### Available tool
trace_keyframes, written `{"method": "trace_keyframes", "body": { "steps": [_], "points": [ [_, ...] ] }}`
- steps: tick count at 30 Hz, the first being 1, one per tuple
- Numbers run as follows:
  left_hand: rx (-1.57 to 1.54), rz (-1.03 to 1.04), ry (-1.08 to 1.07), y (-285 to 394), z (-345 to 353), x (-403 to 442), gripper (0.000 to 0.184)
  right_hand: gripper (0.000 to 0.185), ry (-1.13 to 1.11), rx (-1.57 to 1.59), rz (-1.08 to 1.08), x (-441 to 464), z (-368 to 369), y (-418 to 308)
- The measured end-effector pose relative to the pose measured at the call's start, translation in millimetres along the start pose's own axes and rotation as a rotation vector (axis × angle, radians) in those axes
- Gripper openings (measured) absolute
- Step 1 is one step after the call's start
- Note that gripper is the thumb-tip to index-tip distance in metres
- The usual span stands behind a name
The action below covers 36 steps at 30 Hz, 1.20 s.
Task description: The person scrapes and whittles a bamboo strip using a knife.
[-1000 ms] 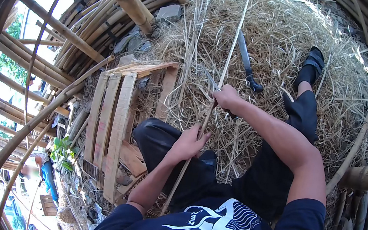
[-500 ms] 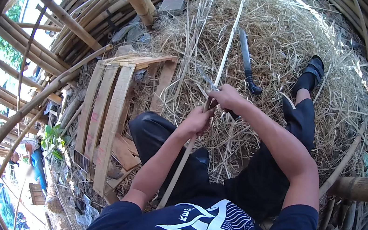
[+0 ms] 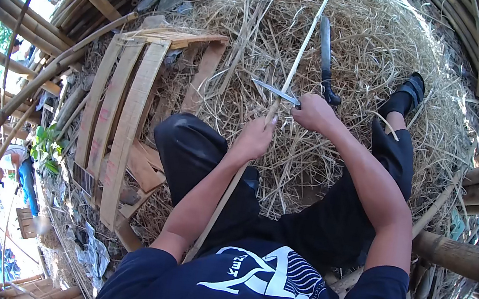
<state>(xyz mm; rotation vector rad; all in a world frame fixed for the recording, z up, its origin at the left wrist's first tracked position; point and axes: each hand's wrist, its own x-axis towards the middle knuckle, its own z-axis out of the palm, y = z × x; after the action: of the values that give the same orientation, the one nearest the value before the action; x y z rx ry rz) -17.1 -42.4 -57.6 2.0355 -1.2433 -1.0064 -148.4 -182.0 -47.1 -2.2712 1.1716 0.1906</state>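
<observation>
A long, thin bamboo strip runs from the straw down past my torso. My left hand is closed around it at about mid-length. Just to the right, my right hand grips the handle of a small knife, whose blade points left and lies across the strip. Beyond my right hand, a larger blade with a dark handle rests on the straw.
Straw and shavings cover the ground. A slatted wooden crate stands at my left, beside my bent knee. A thick bamboo pole juts in from the right. Another person is at the far left, beyond bamboo poles.
The knife has turned so its blade lies across the strip in plain view. My hands have moved apart slightly, the right one to the right. The whole view has shifted.
</observation>
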Motion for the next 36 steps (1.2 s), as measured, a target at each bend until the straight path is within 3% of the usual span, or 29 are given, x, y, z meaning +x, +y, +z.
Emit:
{"method": "trace_keyframes", "body": {
  "steps": [4, 13, 18, 25, 27, 36],
  "points": [
    [0.028, 0.046, 0.006, -7, 2, -3, 0.041, 0.034, 0.074, -0.105, -0.038, 14, 17, 11],
    [0.008, -0.002, -0.032, 3, -3, -4, 0.037, 0.033, 0.016, 0.016, 0.142, 9, 17, 2],
    [0.054, 0.060, 0.009, -4, 2, 0, 0.033, 0.029, 0.054, -0.073, -0.032, -3, 21, -7],
    [0.140, 0.100, 0.037, 5, 2, -9, 0.032, 0.023, 0.124, -0.058, -0.051, 8, 35, 2],
    [0.144, 0.142, 0.059, 4, 1, -12, 0.031, 0.021, 0.055, -0.054, -0.047, 15, 33, 5],
    [0.240, 0.069, 0.084, -2, -4, -8, 0.029, 0.019, 0.181, -0.101, -0.098, 26, 21, -1]
  ]
}}
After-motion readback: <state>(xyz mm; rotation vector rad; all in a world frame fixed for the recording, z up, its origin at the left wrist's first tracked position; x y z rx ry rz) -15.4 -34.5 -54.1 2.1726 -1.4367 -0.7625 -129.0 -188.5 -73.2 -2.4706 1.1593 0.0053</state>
